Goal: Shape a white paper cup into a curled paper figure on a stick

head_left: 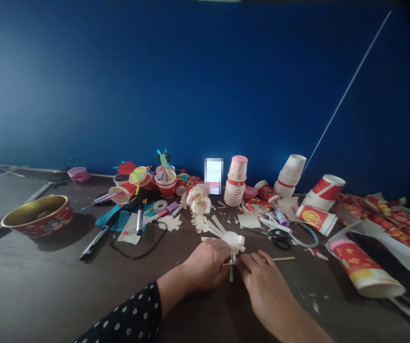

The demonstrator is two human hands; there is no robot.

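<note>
Between my hands on the dark table lies a white paper cup cut into strips (pixel 231 238). Some strips spread flat to the left, and one at its right side is curled. My left hand (pixel 207 263) is closed at the near strips, its fingertips mostly hidden. A thin wooden stick (pixel 284 258) runs under my right hand (pixel 258 275) and sticks out to the right; what seems its other end shows by my left fingertips. My right fingers are bent down over the stick. One narrow strip (pixel 231 274) hangs towards me between the hands.
Behind stand curled cut cups (pixel 198 200), a cup stack (pixel 235 183) and a lit screen (pixel 214 174). Black scissors (pixel 280 239) lie right of centre, a red printed cup (pixel 364 269) farther right. A gold-lined bowl (pixel 37 216), a cutter knife (pixel 95 242) and a marker (pixel 139 220) are left.
</note>
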